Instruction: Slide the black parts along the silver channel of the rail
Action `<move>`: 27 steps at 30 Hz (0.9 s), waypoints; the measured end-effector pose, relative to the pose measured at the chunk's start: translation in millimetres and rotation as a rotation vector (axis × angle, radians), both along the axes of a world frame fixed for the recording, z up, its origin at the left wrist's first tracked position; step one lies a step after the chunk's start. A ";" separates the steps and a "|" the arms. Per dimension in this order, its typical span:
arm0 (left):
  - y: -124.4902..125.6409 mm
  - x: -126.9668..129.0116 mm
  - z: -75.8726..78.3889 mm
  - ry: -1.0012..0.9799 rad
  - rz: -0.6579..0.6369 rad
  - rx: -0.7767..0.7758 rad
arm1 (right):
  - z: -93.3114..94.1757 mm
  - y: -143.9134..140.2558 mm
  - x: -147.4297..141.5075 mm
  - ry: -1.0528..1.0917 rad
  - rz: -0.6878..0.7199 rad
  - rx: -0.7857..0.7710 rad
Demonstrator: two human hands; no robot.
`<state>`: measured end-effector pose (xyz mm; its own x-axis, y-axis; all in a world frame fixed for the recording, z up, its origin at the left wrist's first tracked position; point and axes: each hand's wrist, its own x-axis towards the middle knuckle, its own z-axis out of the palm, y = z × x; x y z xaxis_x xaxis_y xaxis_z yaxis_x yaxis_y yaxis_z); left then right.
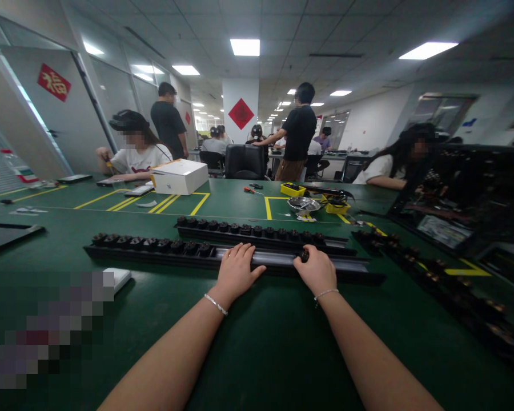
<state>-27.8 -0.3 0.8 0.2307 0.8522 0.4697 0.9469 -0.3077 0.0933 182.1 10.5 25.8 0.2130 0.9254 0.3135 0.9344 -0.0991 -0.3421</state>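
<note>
In front of me lies a long black channel rail, its left part lined with a row of small black modules that look like sockets. Its right stretch shows a pale bare inside. My left hand rests across the rail just right of the row, fingers stretched out and thumb apart, holding nothing visible. Between the thumb and fingers of my right hand is a small black module, held at the rail further right. Just behind runs a second rail with a similar row of modules.
More black modules line the right side of the green table. Farther back are a steel bowl, yellow trays, a screwdriver and a white box. Co-workers sit at both sides; others stand behind.
</note>
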 end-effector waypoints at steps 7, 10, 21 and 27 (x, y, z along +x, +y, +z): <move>0.6 0.1 0.5 -0.002 -0.002 -0.005 | 0.5 0.8 2.5 0.005 -0.009 -0.009; -0.1 0.4 1.4 -0.002 -0.001 -0.012 | 0.6 1.2 4.2 0.007 0.000 -0.015; -0.5 0.3 2.1 -0.003 0.003 -0.014 | 2.4 1.3 12.0 -0.008 -0.005 -0.027; -1.3 0.6 2.9 0.004 0.008 -0.016 | 2.3 2.5 14.5 -0.006 -0.014 -0.038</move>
<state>-27.2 -1.7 3.7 0.2255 0.8614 0.4551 0.9496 -0.2986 0.0948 196.6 13.0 28.1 0.2241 0.9335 0.2798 0.9348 -0.1247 -0.3327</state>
